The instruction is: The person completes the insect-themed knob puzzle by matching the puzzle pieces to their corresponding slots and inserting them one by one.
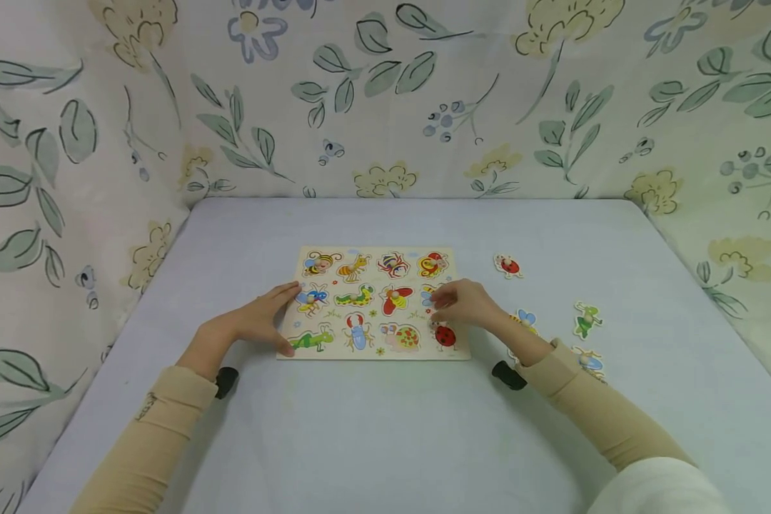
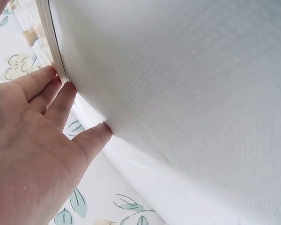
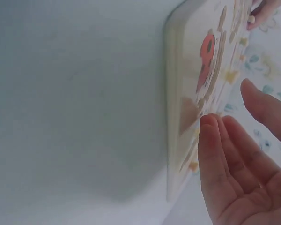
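Note:
A wooden insect puzzle board (image 1: pixel 334 354) lies flat on the table. My left hand (image 1: pixel 257 319) spans its left edge with the fingers spread, and the left wrist view shows the fingertips (image 2: pixel 69 87) touching the side of the board. Over the board's right edge is my right hand (image 1: pixel 465 303), beside a blue-winged insect piece (image 1: pixel 427 295) that it partly covers. In the right wrist view the thumb stands apart from the fingers, with nothing seen between them. Below that hand is a red ladybug picture (image 1: pixel 445 335) in the board's corner.
To the right of the board lie a loose ladybug piece (image 1: pixel 507 265), a green insect piece (image 1: pixel 587 320) and a blue-winged insect piece (image 1: pixel 590 360). A yellow bee piece (image 1: pixel 523 319) is partly hidden by the right forearm. Flowered cloth (image 1: pixel 385 107) stands behind the table.

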Demonstrator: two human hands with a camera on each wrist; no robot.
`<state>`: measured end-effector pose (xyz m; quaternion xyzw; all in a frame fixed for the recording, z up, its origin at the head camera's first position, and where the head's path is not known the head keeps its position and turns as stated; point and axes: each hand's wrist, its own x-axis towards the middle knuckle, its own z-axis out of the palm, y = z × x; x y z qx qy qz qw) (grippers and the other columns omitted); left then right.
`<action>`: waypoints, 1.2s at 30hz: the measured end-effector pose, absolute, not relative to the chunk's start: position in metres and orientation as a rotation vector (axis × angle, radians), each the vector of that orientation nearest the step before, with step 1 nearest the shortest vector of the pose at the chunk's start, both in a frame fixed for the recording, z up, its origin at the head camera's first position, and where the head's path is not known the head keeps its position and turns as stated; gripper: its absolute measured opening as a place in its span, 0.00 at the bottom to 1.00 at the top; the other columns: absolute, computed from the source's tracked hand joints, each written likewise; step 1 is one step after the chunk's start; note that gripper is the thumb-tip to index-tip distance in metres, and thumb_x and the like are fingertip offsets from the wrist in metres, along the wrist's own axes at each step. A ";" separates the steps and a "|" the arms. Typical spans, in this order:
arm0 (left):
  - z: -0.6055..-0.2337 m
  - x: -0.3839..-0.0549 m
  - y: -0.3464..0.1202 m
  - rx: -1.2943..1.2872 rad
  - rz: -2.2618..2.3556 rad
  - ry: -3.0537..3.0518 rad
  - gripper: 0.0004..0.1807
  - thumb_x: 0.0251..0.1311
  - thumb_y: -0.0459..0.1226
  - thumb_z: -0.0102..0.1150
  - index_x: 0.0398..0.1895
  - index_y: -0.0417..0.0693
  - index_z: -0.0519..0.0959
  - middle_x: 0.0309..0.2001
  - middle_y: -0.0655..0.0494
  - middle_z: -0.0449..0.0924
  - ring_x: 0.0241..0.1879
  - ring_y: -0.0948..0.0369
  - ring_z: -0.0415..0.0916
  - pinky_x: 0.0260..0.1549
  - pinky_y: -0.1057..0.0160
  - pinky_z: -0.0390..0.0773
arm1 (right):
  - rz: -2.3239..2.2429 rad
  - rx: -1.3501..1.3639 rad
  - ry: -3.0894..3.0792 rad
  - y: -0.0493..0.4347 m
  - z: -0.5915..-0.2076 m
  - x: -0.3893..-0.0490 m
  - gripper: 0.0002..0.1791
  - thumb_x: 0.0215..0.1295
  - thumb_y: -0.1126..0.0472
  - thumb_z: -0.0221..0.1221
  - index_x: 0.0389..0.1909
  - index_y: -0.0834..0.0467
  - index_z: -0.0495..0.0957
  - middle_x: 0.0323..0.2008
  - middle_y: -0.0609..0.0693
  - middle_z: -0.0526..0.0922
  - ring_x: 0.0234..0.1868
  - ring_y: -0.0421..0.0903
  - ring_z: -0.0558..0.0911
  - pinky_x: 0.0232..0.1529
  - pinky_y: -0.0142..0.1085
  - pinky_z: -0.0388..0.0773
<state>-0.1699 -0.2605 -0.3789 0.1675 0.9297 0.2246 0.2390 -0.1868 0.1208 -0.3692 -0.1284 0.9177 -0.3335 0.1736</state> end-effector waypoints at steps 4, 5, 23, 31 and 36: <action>-0.377 -0.169 -0.260 0.468 0.607 2.555 0.65 0.40 0.46 0.78 0.76 0.36 0.46 0.77 0.40 0.39 0.74 0.38 0.36 0.67 0.33 0.43 | -0.971 -0.347 2.607 0.135 -0.367 -0.184 0.19 0.56 0.61 0.69 0.47 0.65 0.82 0.37 0.53 0.86 0.41 0.49 0.83 0.38 0.36 0.79; -0.377 -0.170 -0.260 0.466 0.603 2.556 0.65 0.40 0.46 0.78 0.76 0.36 0.46 0.77 0.41 0.39 0.74 0.38 0.36 0.67 0.33 0.44 | -0.969 -0.345 2.612 0.140 -0.366 -0.184 0.19 0.56 0.61 0.69 0.47 0.65 0.82 0.38 0.53 0.86 0.42 0.49 0.83 0.38 0.36 0.79; -0.380 -0.173 -0.261 0.471 0.590 2.551 0.64 0.40 0.46 0.77 0.76 0.36 0.45 0.77 0.40 0.39 0.74 0.38 0.37 0.67 0.32 0.45 | -0.977 -0.224 2.623 0.201 -0.367 -0.176 0.18 0.60 0.60 0.66 0.47 0.67 0.81 0.40 0.57 0.85 0.36 0.46 0.82 0.38 0.36 0.79; -0.378 -0.170 -0.260 0.467 0.587 2.550 0.65 0.40 0.46 0.77 0.76 0.36 0.45 0.77 0.39 0.39 0.73 0.37 0.37 0.66 0.32 0.46 | -0.955 -0.209 2.653 0.214 -0.366 -0.172 0.19 0.59 0.59 0.67 0.47 0.67 0.81 0.38 0.54 0.85 0.37 0.47 0.80 0.38 0.36 0.76; -0.378 -0.170 -0.259 0.467 0.592 2.546 0.65 0.40 0.46 0.77 0.76 0.36 0.45 0.77 0.39 0.39 0.73 0.37 0.37 0.66 0.32 0.46 | -0.962 -0.188 2.680 0.222 -0.366 -0.169 0.18 0.60 0.60 0.67 0.46 0.68 0.81 0.36 0.54 0.86 0.38 0.48 0.80 0.37 0.35 0.75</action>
